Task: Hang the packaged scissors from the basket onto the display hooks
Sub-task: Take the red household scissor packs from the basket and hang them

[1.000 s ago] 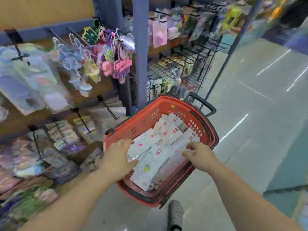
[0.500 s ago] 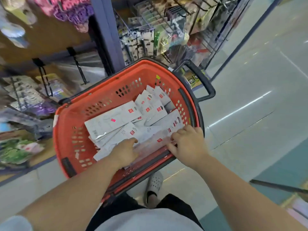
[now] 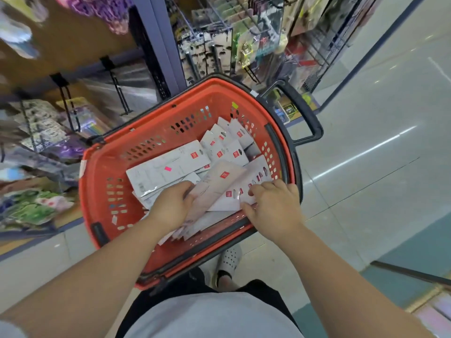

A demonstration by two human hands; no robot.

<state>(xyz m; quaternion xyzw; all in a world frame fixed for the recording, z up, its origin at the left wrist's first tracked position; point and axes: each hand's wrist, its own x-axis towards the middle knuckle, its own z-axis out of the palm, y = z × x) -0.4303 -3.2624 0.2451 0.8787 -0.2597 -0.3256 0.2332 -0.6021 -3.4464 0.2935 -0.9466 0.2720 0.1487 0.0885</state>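
A red plastic basket (image 3: 97, 181) with black handles stands on the floor in front of me, holding several white scissors packages (image 3: 168, 167) with small red labels. My left hand (image 3: 174, 206) is inside the basket, fingers closed around the lower end of a bunch of packages (image 3: 219, 186). My right hand (image 3: 273, 206) rests on the upper ends of the same bunch near the basket's right rim, fingers spread on the cards. Black display hooks (image 3: 117, 91) stick out of the shelf wall at upper left.
Hanging goods fill the shelving on the left (image 3: 36, 123) and the wire racks behind the basket (image 3: 219, 52). A blue upright post (image 3: 163, 45) stands between them. Grey tiled floor (image 3: 378, 118) stretches to the right. My shoe (image 3: 230, 258) shows below the basket.
The view has tilted down onto the basket. Both hands have gathered a bunch of packages and lifted its upper end slightly; the right hand has shifted onto the cards' tops.
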